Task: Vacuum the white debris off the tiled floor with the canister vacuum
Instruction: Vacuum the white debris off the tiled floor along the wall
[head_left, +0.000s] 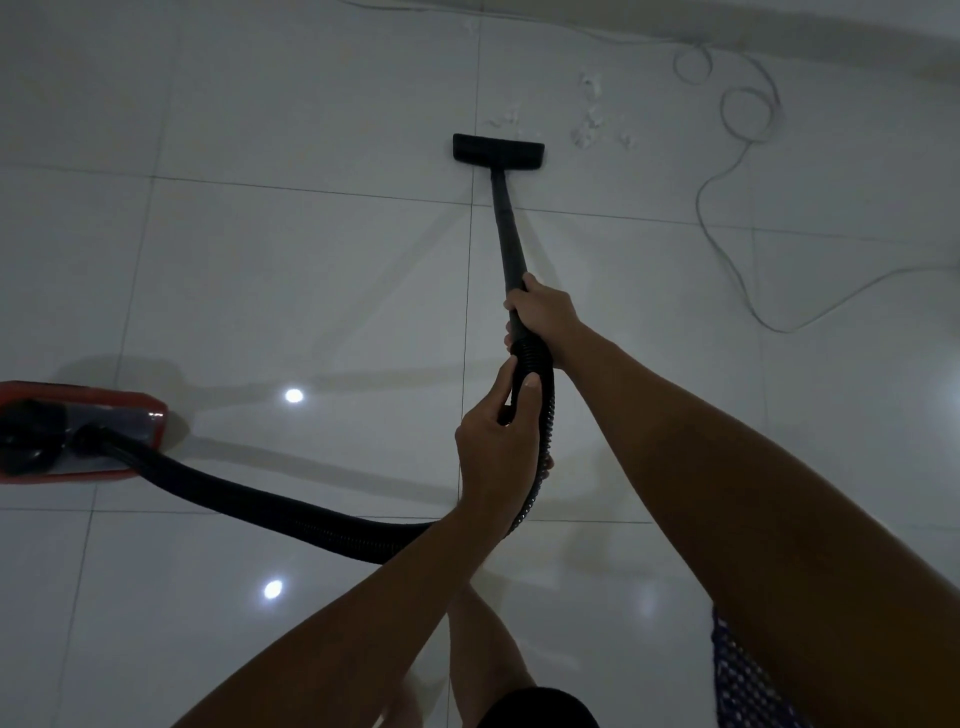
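At the far left we see the canister (78, 431), red with a dark top, sitting flat on the floor (260, 260) and partly cut off by the frame edge. From its front the hose (249, 499) curves rightward across the glossy tiles, dips behind our left forearm, and rises in a loop to the hands. We judge the hose soft and springy: it will bend and twist freely but gives no steering, so it is a poor place to hold for aiming. Our left hand (496, 441) is curled round the ribbed hose just below its cuff, thumb laid along the ribs, taking up the slack. Just above it, and almost touching it, our right hand (540, 312) is clamped round the lower end of the wand (503, 223), where hose meets tube. The wand is stiff and looks light, so this low grip should push and pull the head well enough, though a hold farther up would give finer control. The head (497, 147) lies flat on a tile ahead of us. The debris (589, 124), small white scraps, lies just beyond and to the right of the head, apart from it and not yet picked up; it looks light enough to scatter if nudged. Farther right a thin pale cord (727, 208) loops over the tiles near the scraps; we would keep the head off it. The canister probably rolls if tugged by the hose.
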